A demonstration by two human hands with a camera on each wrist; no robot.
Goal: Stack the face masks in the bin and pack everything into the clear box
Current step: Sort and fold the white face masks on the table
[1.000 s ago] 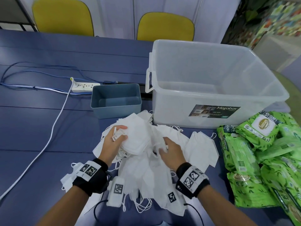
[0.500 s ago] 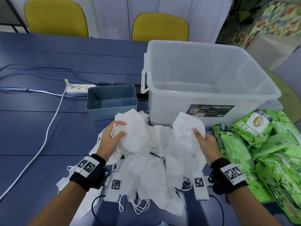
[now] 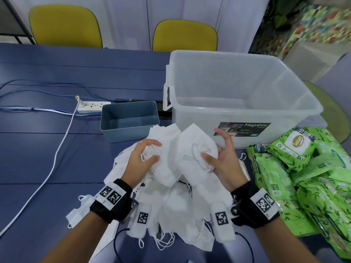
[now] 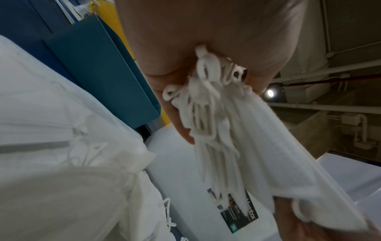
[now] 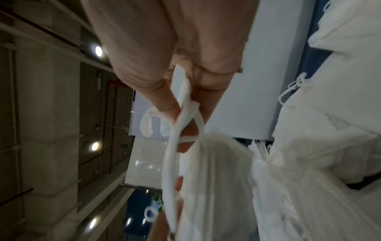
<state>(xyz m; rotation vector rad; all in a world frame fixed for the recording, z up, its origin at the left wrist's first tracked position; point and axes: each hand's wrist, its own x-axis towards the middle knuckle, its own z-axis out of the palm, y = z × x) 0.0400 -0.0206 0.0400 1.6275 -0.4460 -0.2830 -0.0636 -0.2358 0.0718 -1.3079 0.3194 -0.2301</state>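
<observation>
Above mask pile (image 3: 176, 211), left hand (image 3: 140, 160) grips gathered mask stack (image 3: 163, 149) by ear loops; right hand (image 3: 220, 158) pinches single mask (image 3: 193, 154) with thumb, other fingers loosely spread. Step: collecting masks into stack, likely adding this one next; needs edges lined up, loops kept from tangling. Blue bin (image 3: 129, 120) just beyond hands, empty, open path. Clear box (image 3: 237, 95) behind right, empty, tall rim to clear. Wipe packs (image 3: 303, 168) crowd right side.
</observation>
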